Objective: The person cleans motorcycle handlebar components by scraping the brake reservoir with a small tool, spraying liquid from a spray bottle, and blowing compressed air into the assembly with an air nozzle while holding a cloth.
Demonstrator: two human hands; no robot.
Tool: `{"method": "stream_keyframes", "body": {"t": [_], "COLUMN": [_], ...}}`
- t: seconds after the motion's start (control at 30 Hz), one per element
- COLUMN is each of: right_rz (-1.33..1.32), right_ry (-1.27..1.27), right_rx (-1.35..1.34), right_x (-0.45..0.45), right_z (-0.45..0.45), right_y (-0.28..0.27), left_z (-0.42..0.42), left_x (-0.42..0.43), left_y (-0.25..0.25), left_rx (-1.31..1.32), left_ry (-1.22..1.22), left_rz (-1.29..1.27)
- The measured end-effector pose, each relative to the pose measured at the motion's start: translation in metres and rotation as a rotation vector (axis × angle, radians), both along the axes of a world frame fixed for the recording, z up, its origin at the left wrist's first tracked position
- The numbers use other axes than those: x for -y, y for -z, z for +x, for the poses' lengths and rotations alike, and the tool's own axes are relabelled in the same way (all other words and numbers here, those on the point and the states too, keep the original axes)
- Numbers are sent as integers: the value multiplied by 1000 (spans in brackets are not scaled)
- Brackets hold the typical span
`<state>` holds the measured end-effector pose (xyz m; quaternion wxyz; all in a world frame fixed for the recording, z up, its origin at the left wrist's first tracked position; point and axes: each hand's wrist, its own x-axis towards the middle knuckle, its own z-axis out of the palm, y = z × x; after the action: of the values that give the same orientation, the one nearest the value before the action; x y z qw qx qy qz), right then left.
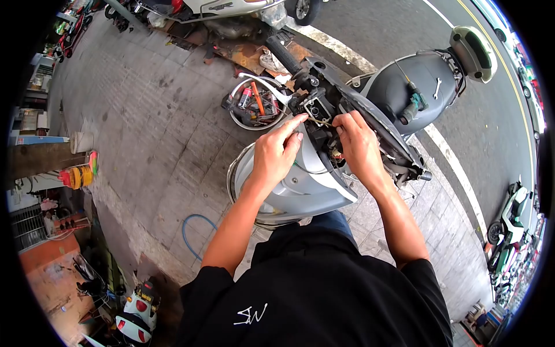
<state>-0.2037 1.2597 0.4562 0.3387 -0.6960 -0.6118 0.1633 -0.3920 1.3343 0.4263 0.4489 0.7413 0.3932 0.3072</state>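
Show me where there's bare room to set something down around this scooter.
In view, the widest bare patch is pavement, left of the tool basket and above the blue hose. The dark seat has a smaller one, left of the drill. It's crowded inside the basket and around the exposed parts near the left hand and right hand.

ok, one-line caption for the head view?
Left hand and right hand at a scooter's exposed handlebar, drill and wrench resting on its seat.
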Motion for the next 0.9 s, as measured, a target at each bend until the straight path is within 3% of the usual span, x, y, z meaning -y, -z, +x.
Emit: {"method": "stream_keyframes", "body": {"t": [0.3, 0.47, 0.9], "right_rz": [41, 71, 127], "right_ry": [-1, 65, 274], "right_rx": [12, 11, -19], "right_x": [1, -7, -9], "right_z": [-5, -7, -28], "right_y": [3, 9, 7], "left_z": [-8, -11, -4], "left_x": [-66, -75, -95], "left_y": [16, 21, 20], "left_rx": [-190, -379, -311], "left_ry": [-109, -60, 37], "left_rz": [34, 272, 213]}}
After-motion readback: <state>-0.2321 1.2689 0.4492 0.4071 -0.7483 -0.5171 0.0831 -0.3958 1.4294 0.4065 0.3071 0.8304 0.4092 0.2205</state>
